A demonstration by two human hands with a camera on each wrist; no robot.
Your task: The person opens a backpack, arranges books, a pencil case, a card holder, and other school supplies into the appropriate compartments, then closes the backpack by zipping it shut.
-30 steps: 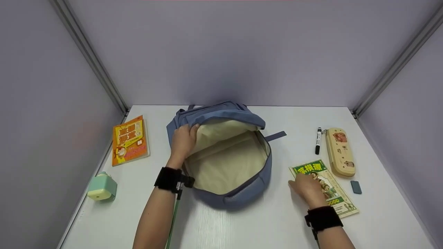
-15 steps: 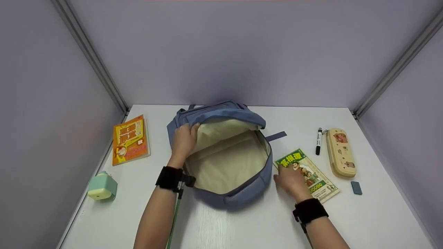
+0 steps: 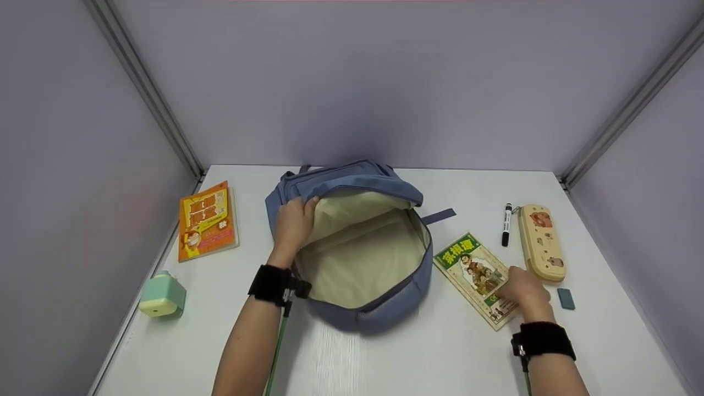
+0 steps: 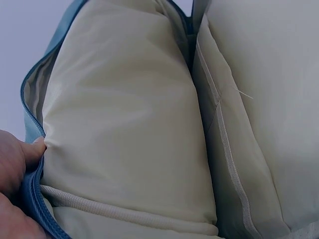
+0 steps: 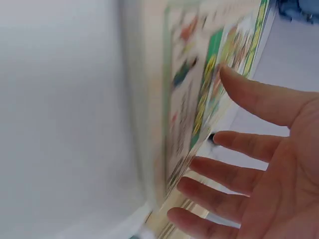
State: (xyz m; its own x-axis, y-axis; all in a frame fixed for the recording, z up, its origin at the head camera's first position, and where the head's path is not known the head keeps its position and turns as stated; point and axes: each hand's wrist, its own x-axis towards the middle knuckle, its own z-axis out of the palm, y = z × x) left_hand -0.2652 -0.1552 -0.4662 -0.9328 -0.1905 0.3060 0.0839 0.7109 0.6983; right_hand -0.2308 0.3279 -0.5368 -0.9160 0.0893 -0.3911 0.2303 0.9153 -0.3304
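Note:
A blue backpack (image 3: 397, 316) lies unzipped on the white table, its cream lining exposed. My left hand (image 3: 291, 228) grips the edge of its raised flap (image 3: 363, 182); in the left wrist view the thumb (image 4: 34, 151) presses on the zipper edge. To the right of the bag lies a green and cream book (image 3: 476, 275) with cartoon figures on the cover. Over the book's lower right edge is my right hand (image 3: 525, 291). In the right wrist view its fingers (image 5: 219, 172) are spread and extended beside the book, not wrapped around it.
A black and white marker (image 3: 506, 224), a cream pencil case (image 3: 542, 242) and a small dark teal block (image 3: 566, 298) lie at the right. An orange book (image 3: 206, 223) and a green and yellow boxy item (image 3: 163, 297) are at the left. Grey panels enclose the table.
The green and cream book has slid left toward the backpack with my right hand on it. That hand has since moved right to the book's lower edge. My left hand stays on the flap.

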